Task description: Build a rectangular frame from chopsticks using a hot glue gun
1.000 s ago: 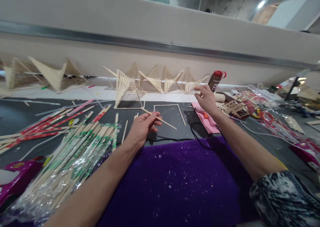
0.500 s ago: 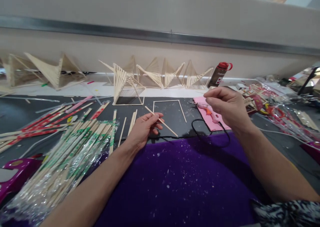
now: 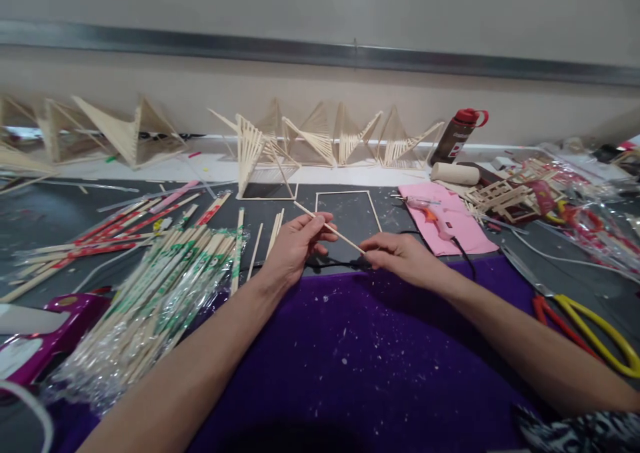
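Note:
My left hand (image 3: 296, 246) is closed around a thin wooden stick (image 3: 345, 235), pinching it near its upper end. My right hand (image 3: 397, 258) pinches the same stick at its lower right tip. The stick slants over the edge of the purple mat (image 3: 370, 366). Just behind it a square frame of sticks (image 3: 347, 203) lies flat on the dark table. A glue gun (image 3: 431, 214) rests on a pink sheet (image 3: 455, 226) to the right, its black cord trailing toward my hands.
Bundles of wrapped chopsticks (image 3: 160, 293) fill the left side. Twisted stick structures (image 3: 320, 143) line the back wall, beside a red-capped bottle (image 3: 457, 134). Yellow-handled scissors (image 3: 585, 316) lie at right, clutter (image 3: 520, 193) behind them, and a magenta object (image 3: 45, 333) at far left.
My right hand came back from the far side near the bottle, passed over the pink sheet, and took hold of the stick's lower tip. My left hand kept the stick.

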`<move>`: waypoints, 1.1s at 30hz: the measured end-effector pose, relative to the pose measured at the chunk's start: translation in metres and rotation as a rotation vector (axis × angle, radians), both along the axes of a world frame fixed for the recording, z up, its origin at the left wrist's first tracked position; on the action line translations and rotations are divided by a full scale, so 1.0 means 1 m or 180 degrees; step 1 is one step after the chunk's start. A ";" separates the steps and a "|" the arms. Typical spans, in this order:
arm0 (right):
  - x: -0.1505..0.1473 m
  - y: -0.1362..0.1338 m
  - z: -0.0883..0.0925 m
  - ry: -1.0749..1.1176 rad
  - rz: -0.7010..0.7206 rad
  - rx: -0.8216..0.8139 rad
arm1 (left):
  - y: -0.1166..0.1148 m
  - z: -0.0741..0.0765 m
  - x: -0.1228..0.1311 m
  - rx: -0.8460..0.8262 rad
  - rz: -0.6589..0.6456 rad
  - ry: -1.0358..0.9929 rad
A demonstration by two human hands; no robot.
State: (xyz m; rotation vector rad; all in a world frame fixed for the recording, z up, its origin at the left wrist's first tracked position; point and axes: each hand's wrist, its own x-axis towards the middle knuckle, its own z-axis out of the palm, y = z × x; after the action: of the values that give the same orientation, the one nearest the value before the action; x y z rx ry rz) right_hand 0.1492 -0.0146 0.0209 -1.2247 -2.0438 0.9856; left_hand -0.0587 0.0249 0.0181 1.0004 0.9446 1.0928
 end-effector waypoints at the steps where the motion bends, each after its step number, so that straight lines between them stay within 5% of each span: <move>1: -0.005 -0.002 -0.004 0.0080 0.0031 -0.0123 | -0.001 0.000 0.001 0.0014 -0.0001 -0.0002; 9: 0.010 0.002 -0.007 -0.0051 -0.0307 0.0030 | 0.001 0.003 -0.003 0.0134 0.0094 0.0035; 19: 0.009 0.007 -0.007 -0.0229 -0.0399 0.0820 | 0.004 0.007 -0.008 0.0217 0.0165 0.0070; 26: 0.007 0.003 -0.008 -0.0249 -0.0367 0.0647 | 0.009 0.007 -0.017 0.0439 0.0339 0.0069; 33: 0.014 0.002 -0.014 -0.0519 -0.0326 0.0719 | 0.015 0.006 -0.030 0.0614 0.0031 0.0982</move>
State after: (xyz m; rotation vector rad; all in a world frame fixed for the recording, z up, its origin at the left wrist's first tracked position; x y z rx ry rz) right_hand 0.1637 -0.0127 0.0064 -1.3084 -2.1246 0.6058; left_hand -0.0885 0.0400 0.0239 1.3515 1.1056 1.0705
